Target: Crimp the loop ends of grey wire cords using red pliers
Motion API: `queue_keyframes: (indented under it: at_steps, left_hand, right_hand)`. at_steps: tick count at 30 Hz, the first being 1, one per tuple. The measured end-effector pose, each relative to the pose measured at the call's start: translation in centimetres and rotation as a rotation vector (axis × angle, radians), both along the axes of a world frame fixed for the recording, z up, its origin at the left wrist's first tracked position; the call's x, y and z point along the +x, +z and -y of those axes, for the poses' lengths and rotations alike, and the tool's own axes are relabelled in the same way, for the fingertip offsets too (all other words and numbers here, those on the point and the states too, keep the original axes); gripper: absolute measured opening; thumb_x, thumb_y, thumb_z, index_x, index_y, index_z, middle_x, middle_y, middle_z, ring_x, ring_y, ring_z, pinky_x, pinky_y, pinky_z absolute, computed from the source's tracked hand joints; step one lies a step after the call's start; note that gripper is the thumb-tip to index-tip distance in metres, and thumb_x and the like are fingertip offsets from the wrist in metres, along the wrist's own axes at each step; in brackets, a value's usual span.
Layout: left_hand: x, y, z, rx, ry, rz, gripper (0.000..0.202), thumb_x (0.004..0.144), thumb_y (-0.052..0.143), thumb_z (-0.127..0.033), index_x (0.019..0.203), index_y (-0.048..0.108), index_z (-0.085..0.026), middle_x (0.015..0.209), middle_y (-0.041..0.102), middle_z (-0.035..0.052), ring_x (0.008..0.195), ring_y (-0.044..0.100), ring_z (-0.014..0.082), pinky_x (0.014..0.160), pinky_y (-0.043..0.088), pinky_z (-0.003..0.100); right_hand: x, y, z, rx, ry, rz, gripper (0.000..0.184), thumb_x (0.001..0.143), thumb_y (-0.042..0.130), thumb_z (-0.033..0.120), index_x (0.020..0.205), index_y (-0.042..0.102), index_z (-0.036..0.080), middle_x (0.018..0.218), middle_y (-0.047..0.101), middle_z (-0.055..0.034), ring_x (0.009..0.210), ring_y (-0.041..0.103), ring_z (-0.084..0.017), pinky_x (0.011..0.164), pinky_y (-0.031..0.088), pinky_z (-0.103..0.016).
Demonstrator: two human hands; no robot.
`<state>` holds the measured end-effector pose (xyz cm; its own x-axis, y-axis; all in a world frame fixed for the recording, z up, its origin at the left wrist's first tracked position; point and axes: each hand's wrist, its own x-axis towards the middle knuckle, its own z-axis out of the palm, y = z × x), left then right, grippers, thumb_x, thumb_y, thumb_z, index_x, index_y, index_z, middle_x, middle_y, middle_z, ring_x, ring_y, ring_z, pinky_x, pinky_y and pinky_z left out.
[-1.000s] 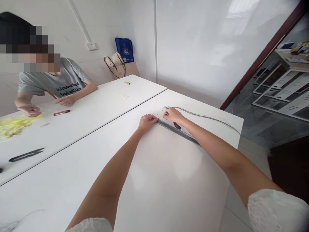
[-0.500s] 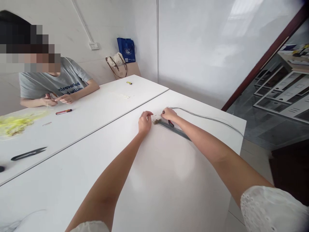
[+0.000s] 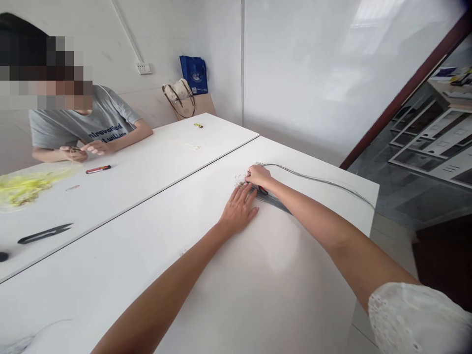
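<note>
A bundle of thin grey strands (image 3: pixel 277 202) lies on the white table, its pale, frayed end (image 3: pixel 239 180) towards the far side. My left hand (image 3: pixel 239 209) is open and rests palm down, with fingers spread and their tips at that frayed end. Close beside it, my right hand (image 3: pixel 258 176) is closed around a small tool with a red and black handle (image 3: pixel 263 191); the tool's working end is hidden by my fingers. Beyond my right hand, a thinner hank of grey strands (image 3: pixel 313 178) curves off to the table's right edge.
Across the table (image 3: pixel 140 275), a person in a grey T-shirt (image 3: pixel 110 110) handles something small. Near them lie yellow strands (image 3: pixel 27 189), a red cutter (image 3: pixel 98 169) and black snips (image 3: pixel 45 233). A yellow cutter (image 3: pixel 198 125) lies further back. Loose strands (image 3: pixel 27 341) are at lower left.
My left hand has moved right and towards me, from beside the bundle's end to lying flat with fingers spread against it. My right hand stays almost in place, still gripping the tool.
</note>
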<state>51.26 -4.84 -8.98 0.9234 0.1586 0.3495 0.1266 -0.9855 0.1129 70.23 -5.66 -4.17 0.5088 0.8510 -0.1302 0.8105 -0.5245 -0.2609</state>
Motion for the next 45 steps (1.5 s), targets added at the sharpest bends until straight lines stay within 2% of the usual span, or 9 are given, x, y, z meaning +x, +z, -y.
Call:
queue_keyframes:
  at_steps: [5,7,10,14,21,26,33,40,45]
  left_hand:
    - [0.5,0.0,0.6,0.026,0.044,-0.038,0.051,0.105,0.038,-0.041,0.143,0.055,-0.011,0.147,0.057,0.0184,0.141,0.051,0.0302,0.128,0.027,0.052]
    - [0.3,0.1,0.6,0.033,0.055,0.007,0.049,0.105,0.037,-0.038,0.141,0.056,-0.01,0.145,0.058,0.0177,0.138,0.054,0.0288,0.127,0.029,0.05]
    - [0.5,0.1,0.2,0.049,0.059,0.035,0.051,0.105,0.037,-0.038,0.141,0.055,-0.007,0.152,0.052,0.0193,0.145,0.046,0.0308,0.128,0.027,0.051]
    - [1.4,-0.4,-0.3,0.029,0.052,-0.016,0.062,0.106,0.035,-0.045,0.149,0.045,-0.003,0.163,0.037,0.0228,0.154,0.031,0.0333,0.129,0.023,0.055]
    - [1.5,-0.9,-0.2,-0.047,0.069,-0.065,0.064,0.106,0.032,-0.045,0.152,0.043,-0.002,0.162,0.04,0.0202,0.154,0.031,0.0307,0.13,0.021,0.049]
    - [1.5,-0.6,-0.1,-0.061,0.093,-0.083,0.067,0.106,0.032,-0.046,0.155,0.038,-0.001,0.164,0.037,0.0203,0.156,0.026,0.0309,0.131,0.018,0.051]
    - [1.3,-0.5,-0.1,-0.048,0.101,-0.088,0.067,0.107,0.032,-0.046,0.152,0.042,0.002,0.163,0.037,0.0207,0.155,0.029,0.0313,0.131,0.019,0.049]
    - [1.1,-0.2,0.4,-0.011,0.138,-0.075,0.067,0.106,0.034,-0.047,0.153,0.041,0.0,0.166,0.032,0.0209,0.157,0.024,0.0327,0.13,0.018,0.051]
    - [1.0,-0.1,0.6,-0.003,0.243,-0.048,0.058,0.104,0.038,-0.045,0.146,0.052,-0.007,0.155,0.049,0.0189,0.149,0.04,0.032,0.129,0.02,0.053]
  right_hand:
    - [0.0,0.2,-0.7,-0.041,-0.012,0.014,0.033,0.099,0.06,0.044,0.114,0.066,0.015,0.113,0.068,-0.0079,0.099,0.066,-0.019,0.09,0.055,-0.04]
    - [0.1,0.2,-0.7,-0.042,-0.014,0.021,0.033,0.101,0.057,0.044,0.115,0.066,0.015,0.111,0.069,-0.0077,0.098,0.066,-0.019,0.089,0.055,-0.039]
    - [0.5,0.2,-0.5,-0.021,-0.017,0.052,0.026,0.101,0.052,0.033,0.11,0.068,0.016,0.107,0.072,-0.0099,0.099,0.067,-0.02,0.082,0.051,-0.031]
    - [0.3,0.1,-0.6,-0.001,0.002,0.106,0.018,0.095,0.057,0.026,0.104,0.07,0.019,0.109,0.074,-0.0108,0.104,0.068,-0.021,0.079,0.048,-0.026]
    - [-1.2,0.4,-1.7,-0.056,0.052,0.146,0.032,0.099,0.061,0.039,0.119,0.065,0.014,0.12,0.067,-0.0095,0.107,0.066,-0.021,0.093,0.056,-0.042]
    - [-1.0,0.5,-2.0,-0.095,0.064,0.139,0.035,0.099,0.063,0.04,0.123,0.064,0.015,0.122,0.066,-0.0092,0.106,0.066,-0.021,0.093,0.057,-0.043]
    - [0.5,1.3,-2.2,-0.024,0.04,0.201,0.034,0.106,0.038,0.026,0.126,0.064,0.017,0.125,0.069,-0.0145,0.113,0.067,-0.024,0.087,0.052,-0.032]
    - [-0.4,1.2,-2.5,-0.089,0.198,0.234,0.027,0.101,0.057,0.036,0.117,0.067,0.016,0.119,0.069,-0.0094,0.107,0.067,-0.021,0.095,0.054,-0.041]
    - [-0.6,1.1,-3.5,-0.149,0.24,0.233,0.033,0.099,0.063,0.039,0.122,0.065,0.015,0.125,0.065,-0.0102,0.112,0.064,-0.022,0.098,0.055,-0.045]
